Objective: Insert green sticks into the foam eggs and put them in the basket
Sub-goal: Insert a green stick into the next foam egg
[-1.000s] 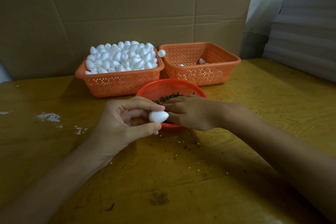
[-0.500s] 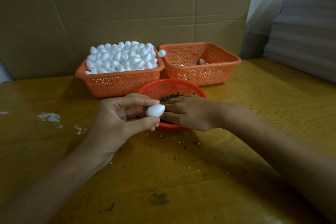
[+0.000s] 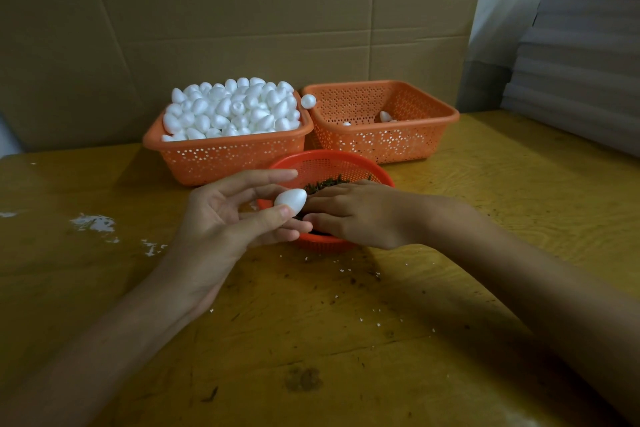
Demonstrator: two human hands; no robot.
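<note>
Over the stick basket (image 3: 332,163), your left grip (image 3: 221,218) is raising its pinched foam egg (image 3: 291,199); your right grip (image 3: 353,215), hold hidden, is still searching the green sticks (image 3: 322,182).

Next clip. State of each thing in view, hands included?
left hand: pinches the foam egg.
foam egg: held, no stick visible.
right hand: over the round basket; grip on a stick unclear.
left basket: heaped with eggs.
right basket: nearly empty, few eggs inside.
round basket: holds green sticks.
loose egg: perched between both baskets' rims.
</note>
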